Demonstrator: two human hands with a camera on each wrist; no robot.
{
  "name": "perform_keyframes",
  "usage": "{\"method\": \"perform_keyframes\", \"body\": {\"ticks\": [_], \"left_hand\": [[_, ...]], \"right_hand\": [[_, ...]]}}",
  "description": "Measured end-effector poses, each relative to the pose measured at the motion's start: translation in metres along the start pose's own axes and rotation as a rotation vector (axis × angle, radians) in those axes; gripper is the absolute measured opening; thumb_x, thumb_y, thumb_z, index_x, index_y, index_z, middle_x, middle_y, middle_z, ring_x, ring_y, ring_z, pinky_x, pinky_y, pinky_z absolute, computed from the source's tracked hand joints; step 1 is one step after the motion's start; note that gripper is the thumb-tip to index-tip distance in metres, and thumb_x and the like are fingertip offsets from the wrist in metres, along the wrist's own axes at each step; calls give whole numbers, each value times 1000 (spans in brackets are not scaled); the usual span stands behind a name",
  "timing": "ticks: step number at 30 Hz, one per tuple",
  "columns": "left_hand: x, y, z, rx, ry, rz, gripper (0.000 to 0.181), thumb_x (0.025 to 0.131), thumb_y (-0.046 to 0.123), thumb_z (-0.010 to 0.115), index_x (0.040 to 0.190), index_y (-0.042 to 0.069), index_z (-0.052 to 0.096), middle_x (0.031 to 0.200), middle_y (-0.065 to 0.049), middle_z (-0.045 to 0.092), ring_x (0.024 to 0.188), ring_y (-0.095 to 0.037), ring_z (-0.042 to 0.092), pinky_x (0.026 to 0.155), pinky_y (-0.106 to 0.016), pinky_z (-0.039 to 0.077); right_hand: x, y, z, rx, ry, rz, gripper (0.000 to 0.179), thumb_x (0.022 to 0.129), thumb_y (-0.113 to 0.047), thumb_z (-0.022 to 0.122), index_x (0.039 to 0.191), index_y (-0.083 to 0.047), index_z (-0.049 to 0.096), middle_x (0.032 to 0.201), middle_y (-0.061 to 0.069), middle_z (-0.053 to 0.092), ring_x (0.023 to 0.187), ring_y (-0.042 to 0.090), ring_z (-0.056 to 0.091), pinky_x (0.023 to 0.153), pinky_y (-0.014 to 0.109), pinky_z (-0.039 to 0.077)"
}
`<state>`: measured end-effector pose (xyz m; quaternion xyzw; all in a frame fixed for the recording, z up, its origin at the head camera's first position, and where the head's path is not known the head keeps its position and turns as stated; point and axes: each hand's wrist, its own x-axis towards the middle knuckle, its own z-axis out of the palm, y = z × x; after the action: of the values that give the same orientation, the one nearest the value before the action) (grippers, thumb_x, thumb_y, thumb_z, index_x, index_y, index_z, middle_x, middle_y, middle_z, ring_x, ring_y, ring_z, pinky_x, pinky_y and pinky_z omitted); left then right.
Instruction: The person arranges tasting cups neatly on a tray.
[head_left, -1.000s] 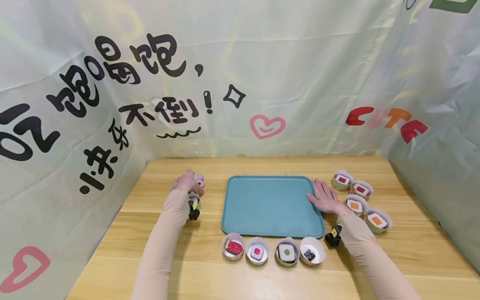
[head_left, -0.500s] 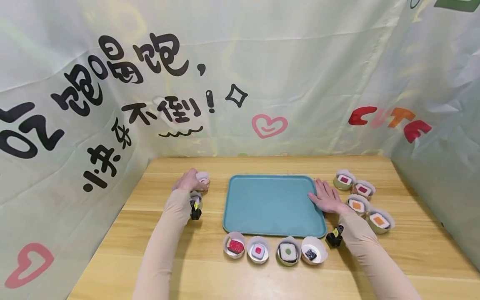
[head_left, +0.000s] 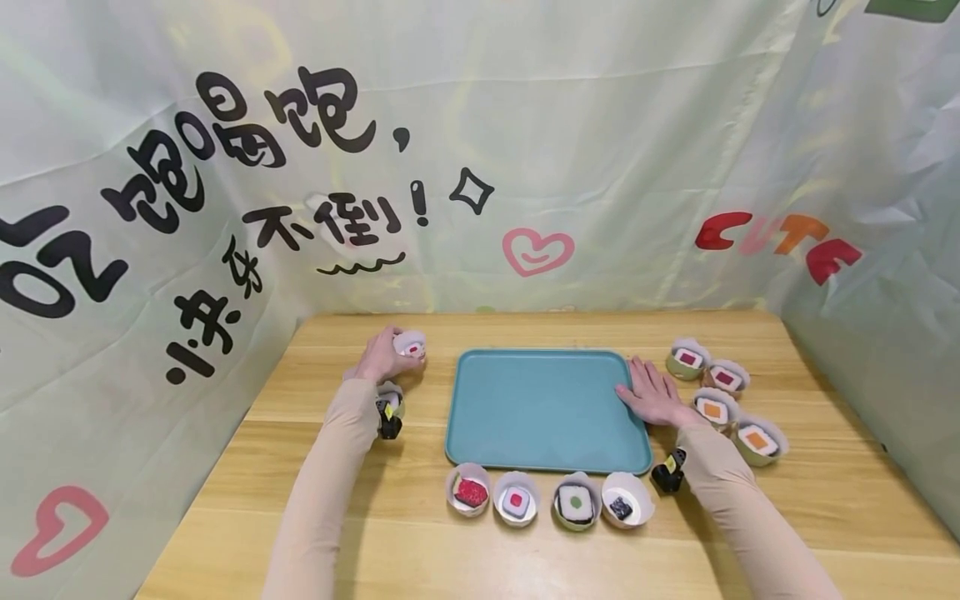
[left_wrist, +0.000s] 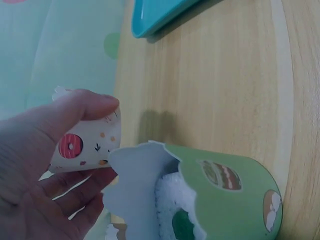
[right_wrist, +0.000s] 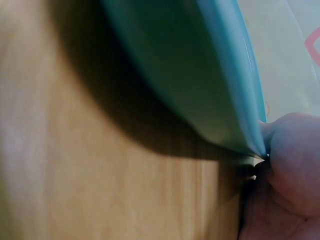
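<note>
My left hand grips a white paper baking cup at the back left, with a red-centred sushi piece inside. In the left wrist view, thumb and fingers wrap this cup, which has a donut print. Nearer me, a green paper cup holds a white sushi piece with a green centre; in the head view my wrist partly hides it. My right hand lies with straight fingers along the right edge of the blue tray, its thumb on the rim.
Several filled paper cups line the tray's front, among them one with a red-topped piece and one with a small dark piece. More cups with sushi pieces cluster at the right. A printed cloth hangs behind the wooden table.
My left hand has moved slightly back and to the right, carrying the white cup with it. The right hand stays at the tray's edge.
</note>
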<state>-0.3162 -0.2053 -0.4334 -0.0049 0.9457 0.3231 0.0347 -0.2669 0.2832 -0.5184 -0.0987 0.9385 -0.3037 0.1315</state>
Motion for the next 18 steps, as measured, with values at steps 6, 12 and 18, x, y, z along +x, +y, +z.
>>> {"method": "perform_keyframes", "body": {"ticks": [6,12,18], "left_hand": [[2,5,2,-33,27,96,71,77,21,86,135,1,52,125,-24,63,110,-37,60,97,-48,51],[1,12,5,-55,33,214,69,77,18,87,134,-1,53,123,-25,64,108,-37,62,96,-49,51],[2,20,9,-76,24,277,67,76,17,87,132,-1,55,121,-23,66,106,-35,63,94,-46,52]], "right_hand": [[0,0,-1,2,-5,3,115,93,-82,21,157,10,-1,165,31,-9,152,51,-15,118,68,-16],[2,3,0,10,-9,7,112,94,-80,23,157,10,-1,166,30,-10,152,50,-16,117,67,-17],[2,2,0,13,-9,5,116,92,-84,21,157,9,-1,166,30,-10,152,50,-16,117,67,-17]]}}
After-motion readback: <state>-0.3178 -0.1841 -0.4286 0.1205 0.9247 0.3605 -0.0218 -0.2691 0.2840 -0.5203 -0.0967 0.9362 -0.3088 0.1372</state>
